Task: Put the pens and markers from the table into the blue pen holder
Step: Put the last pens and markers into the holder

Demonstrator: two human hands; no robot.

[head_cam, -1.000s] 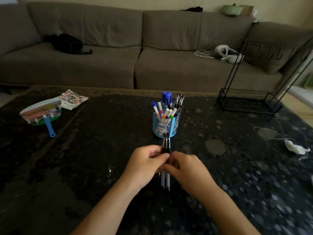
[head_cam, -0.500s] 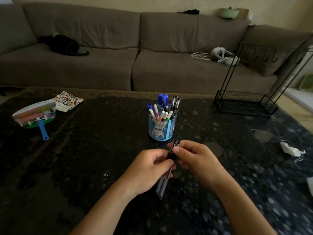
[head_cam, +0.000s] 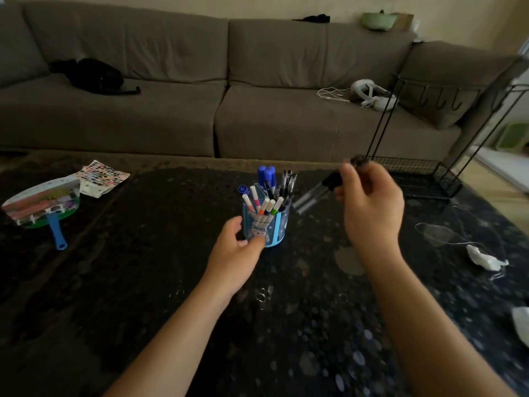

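The blue pen holder (head_cam: 276, 230) stands in the middle of the dark table, packed with several markers and pens. My left hand (head_cam: 234, 253) touches its lower left side, fingers curled against the wall. My right hand (head_cam: 369, 202) is raised to the right of the holder, shut on a small bunch of clear pens with black caps (head_cam: 312, 194). The pens are blurred and slant down-left, their tips just right of the holder's rim.
A hand fan with a blue handle (head_cam: 43, 207) and a printed sheet (head_cam: 100, 176) lie at the left. A black wire rack (head_cam: 423, 179) stands at the far right. A white cable and crumpled tissue (head_cam: 483, 257) lie on the right. A grey sofa (head_cam: 200, 96) runs behind the table.
My right hand has lifted the pens up and to the right, out of my left hand. My left hand let go of them and moved forward onto the holder.
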